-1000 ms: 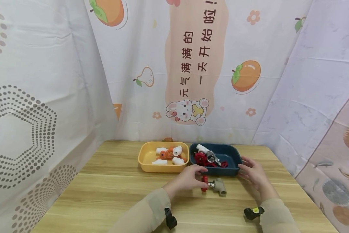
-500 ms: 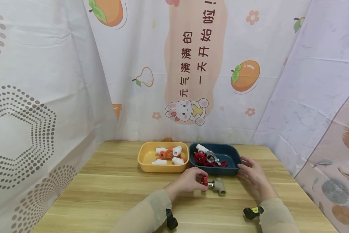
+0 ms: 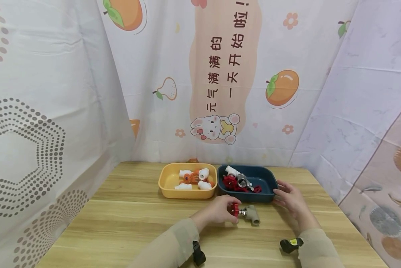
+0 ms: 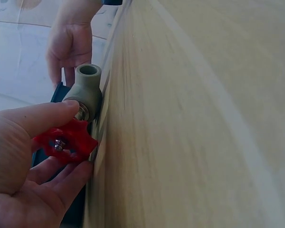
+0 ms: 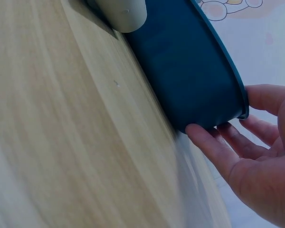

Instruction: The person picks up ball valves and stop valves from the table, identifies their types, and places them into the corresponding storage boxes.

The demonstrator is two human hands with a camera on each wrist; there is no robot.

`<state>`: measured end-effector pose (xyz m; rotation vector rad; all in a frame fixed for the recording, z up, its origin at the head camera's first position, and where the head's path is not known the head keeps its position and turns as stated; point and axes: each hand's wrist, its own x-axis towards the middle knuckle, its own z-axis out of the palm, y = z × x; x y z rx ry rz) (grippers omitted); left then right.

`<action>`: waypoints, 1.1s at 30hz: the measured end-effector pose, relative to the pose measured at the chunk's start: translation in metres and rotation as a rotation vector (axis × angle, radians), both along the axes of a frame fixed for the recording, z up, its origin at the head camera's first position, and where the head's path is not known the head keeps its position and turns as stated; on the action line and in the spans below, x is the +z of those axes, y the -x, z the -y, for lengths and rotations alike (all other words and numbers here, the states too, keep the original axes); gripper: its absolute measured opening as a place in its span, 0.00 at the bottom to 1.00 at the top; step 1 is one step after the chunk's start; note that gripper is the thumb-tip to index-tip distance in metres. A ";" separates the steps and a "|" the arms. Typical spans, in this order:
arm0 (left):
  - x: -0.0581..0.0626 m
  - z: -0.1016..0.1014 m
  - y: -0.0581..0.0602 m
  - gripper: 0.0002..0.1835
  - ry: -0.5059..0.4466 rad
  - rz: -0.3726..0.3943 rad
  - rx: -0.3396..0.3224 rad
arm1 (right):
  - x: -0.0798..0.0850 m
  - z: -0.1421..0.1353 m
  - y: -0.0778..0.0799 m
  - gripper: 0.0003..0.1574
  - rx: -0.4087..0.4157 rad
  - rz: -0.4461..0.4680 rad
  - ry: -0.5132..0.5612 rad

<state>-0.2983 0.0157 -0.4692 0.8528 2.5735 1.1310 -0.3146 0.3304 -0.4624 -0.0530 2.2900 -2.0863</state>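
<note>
A stop valve with a grey pipe body (image 3: 252, 214) and a red handwheel (image 4: 69, 140) lies on the table in front of the blue bin. My left hand (image 3: 218, 210) holds it by the handwheel, thumb over the top and fingers curled beneath, as the left wrist view shows. The valve's open pipe end points toward me in the head view. My right hand (image 3: 291, 201) rests against the right end of the blue bin (image 5: 194, 71), its spread fingertips touching rim and wall. Nothing is gripped in that hand.
In the blue bin sit red handwheels (image 3: 230, 181), a metal fitting (image 3: 243, 181) and a white pipe piece (image 3: 232, 171). The yellow bin (image 3: 167, 193) beside it holds white elbows and orange parts. A printed curtain (image 3: 167, 123) hangs behind the wooden table (image 3: 127, 216).
My left hand has shifted slightly down and closed its fingers around the red handwheel. The valve and both bins stay in place. My right hand remains at the blue bin's end.
</note>
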 end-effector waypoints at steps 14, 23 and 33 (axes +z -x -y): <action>-0.002 0.001 0.003 0.28 -0.042 -0.044 -0.034 | -0.001 0.000 -0.001 0.42 0.004 -0.004 0.004; 0.001 0.005 0.003 0.27 -0.085 -0.033 -0.046 | 0.000 0.001 -0.001 0.42 -0.002 -0.004 -0.001; 0.008 0.005 0.000 0.27 -0.143 -0.002 -0.022 | -0.001 0.000 0.000 0.42 0.006 -0.003 0.002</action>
